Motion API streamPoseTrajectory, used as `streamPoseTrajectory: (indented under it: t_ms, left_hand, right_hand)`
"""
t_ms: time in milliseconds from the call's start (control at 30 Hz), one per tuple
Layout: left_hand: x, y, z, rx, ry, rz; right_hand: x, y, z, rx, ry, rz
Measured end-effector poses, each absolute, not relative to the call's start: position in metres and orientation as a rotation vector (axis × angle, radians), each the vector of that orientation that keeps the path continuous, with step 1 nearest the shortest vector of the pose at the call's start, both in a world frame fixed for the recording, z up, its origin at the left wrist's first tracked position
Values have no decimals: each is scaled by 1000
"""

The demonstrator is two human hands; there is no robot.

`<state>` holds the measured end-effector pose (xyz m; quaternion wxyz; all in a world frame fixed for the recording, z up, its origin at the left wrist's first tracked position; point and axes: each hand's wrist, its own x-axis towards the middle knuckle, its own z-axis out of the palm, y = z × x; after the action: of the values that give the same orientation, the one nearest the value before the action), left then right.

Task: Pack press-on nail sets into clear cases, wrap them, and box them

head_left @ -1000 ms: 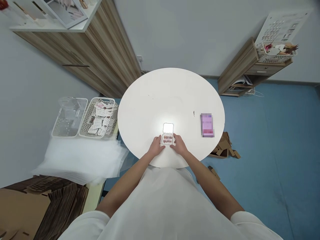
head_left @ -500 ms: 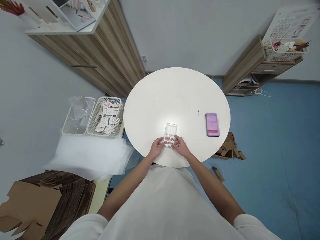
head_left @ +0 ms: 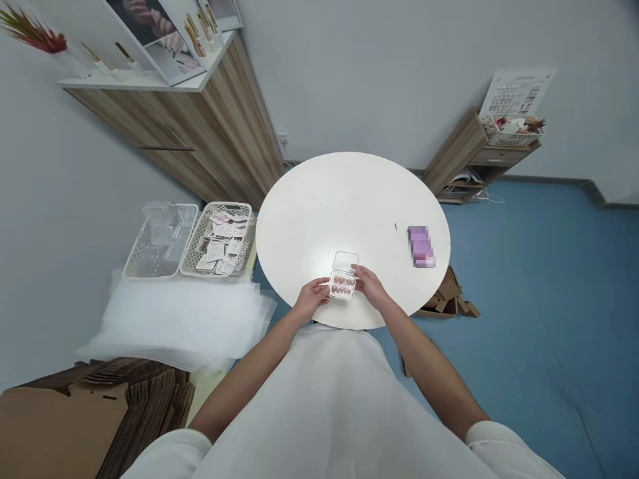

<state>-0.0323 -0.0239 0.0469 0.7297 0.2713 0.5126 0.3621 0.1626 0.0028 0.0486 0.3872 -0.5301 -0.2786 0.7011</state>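
Note:
A small clear plastic case [head_left: 343, 286] of press-on nails stands open near the front edge of the white round table [head_left: 344, 193]. Pinkish nails lie in it in two rows, and its clear lid [head_left: 346, 261] is tipped back on the far side. My left hand [head_left: 310, 297] pinches the case at its left edge. On the right, my right hand [head_left: 370, 285] has thumb and fingers closed at the lid's lower right corner, near the hinge.
A blurred purple box [head_left: 422, 247] lies at the table's right. To the left are a basket of small packets [head_left: 219, 246], a basket of clear plastic boxes [head_left: 160, 246], white foam sheets [head_left: 174, 319] and stacked cardboard [head_left: 64, 426]. Cardboard scraps [head_left: 446, 296] sit on the floor.
The case has turned slightly. My right hand has slid from its lower right side up to the lid's corner, while my left hand keeps the left edge. The whole view has shifted.

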Motion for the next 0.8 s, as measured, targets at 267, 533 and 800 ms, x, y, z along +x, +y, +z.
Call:
streamPoseTrajectory:
  t_ms: [267, 533, 800]
  left_hand:
    - [-50, -28, 47, 526, 1011, 786]
    - [-48, -30, 44, 416, 944, 817]
    - [-37, -32, 45, 337, 907, 869]
  right_hand:
    - [143, -13, 60, -1277, -793, 1623]
    - [134, -38, 68, -1283, -681, 1562]
    - [134, -57, 74, -1232, -474, 1631]
